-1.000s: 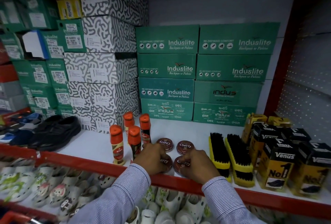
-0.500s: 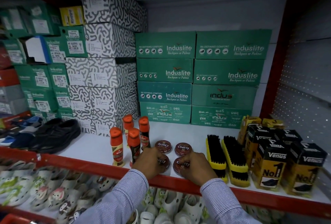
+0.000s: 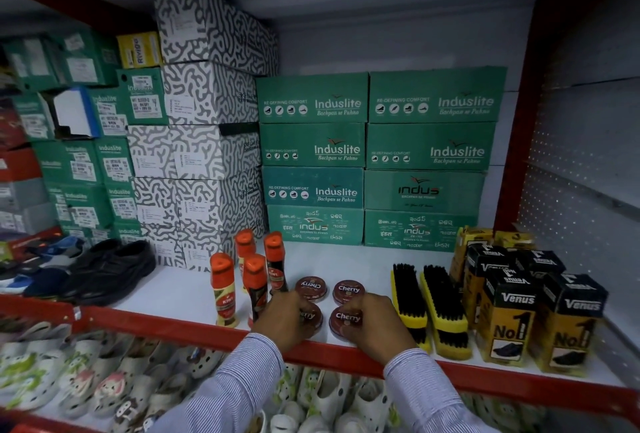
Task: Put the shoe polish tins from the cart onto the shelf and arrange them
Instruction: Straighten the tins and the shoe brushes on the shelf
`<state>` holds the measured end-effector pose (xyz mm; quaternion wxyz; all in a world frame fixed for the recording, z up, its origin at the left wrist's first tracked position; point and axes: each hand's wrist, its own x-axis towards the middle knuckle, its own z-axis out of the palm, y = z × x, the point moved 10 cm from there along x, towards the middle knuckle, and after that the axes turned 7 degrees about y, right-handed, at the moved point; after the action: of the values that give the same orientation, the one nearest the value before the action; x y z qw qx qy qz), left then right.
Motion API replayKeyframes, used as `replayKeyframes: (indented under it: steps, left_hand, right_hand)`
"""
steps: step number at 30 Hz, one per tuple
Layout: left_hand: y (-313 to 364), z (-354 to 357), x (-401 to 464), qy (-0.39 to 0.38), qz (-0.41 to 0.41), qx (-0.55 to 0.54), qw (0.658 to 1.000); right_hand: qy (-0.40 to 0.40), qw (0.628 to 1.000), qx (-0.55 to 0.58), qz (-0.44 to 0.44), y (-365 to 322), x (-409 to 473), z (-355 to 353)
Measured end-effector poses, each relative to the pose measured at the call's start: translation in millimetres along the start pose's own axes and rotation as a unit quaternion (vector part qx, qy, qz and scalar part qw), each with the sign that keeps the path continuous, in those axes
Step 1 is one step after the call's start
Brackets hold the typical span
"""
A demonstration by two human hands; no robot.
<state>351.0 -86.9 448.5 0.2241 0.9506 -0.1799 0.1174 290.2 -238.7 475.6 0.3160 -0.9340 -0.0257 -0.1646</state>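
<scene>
Several round dark-red "Cherry" polish tins lie flat on the white shelf [image 3: 346, 259] in a two-by-two block. The back left tin [image 3: 310, 287] and back right tin [image 3: 348, 291] lie untouched. My left hand [image 3: 284, 320] is curled over the front left tin [image 3: 313, 316], hiding most of it. My right hand [image 3: 381, 325] grips the right side of the front right tin [image 3: 346, 320], whose label shows. Both front tins sit just behind the shelf's red front rail [image 3: 173, 323]. The cart is out of view.
Orange-capped Kiwi polish bottles [image 3: 254, 280] stand just left of the tins. Two yellow shoe brushes [image 3: 429, 304] lie to the right, then black-and-yellow Venus boxes [image 3: 512, 314]. Green Induslite shoe boxes [image 3: 374, 158] are stacked behind, black shoes [image 3: 107, 273] at left, and small clogs fill the shelf below.
My hands have slid slightly off the front tins toward their outer sides, so the front right tin's label now shows. The tins stay in place; the camera has tilted a little.
</scene>
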Motion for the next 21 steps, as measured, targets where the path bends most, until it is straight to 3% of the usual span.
replayKeyframes:
  steps: [5, 8, 15, 21]
  left_hand:
    - [47.9, -18.7, -1.4, 0.078, 0.045, -0.020, 0.996]
    - [99.4, -4.7, -0.4, 0.046, 0.089, -0.048, 0.994]
    - [170.0, 48.1, 5.7, -0.023, 0.140, -0.033, 0.989]
    - [180.5, 54.0, 8.1, 0.005, 0.136, -0.039, 0.990]
  right_hand:
    - [0.115, 0.992, 0.011, -0.059, -3.2, -13.6, -60.4]
    - [0.164, 0.985, -0.025, -0.049, 21.2, -15.3, -94.5]
    - [0.061, 0.988, -0.138, 0.023, 91.6, -16.5, -89.5]
    - [0.058, 0.988, -0.142, 0.013, 102.4, -18.4, -89.5]
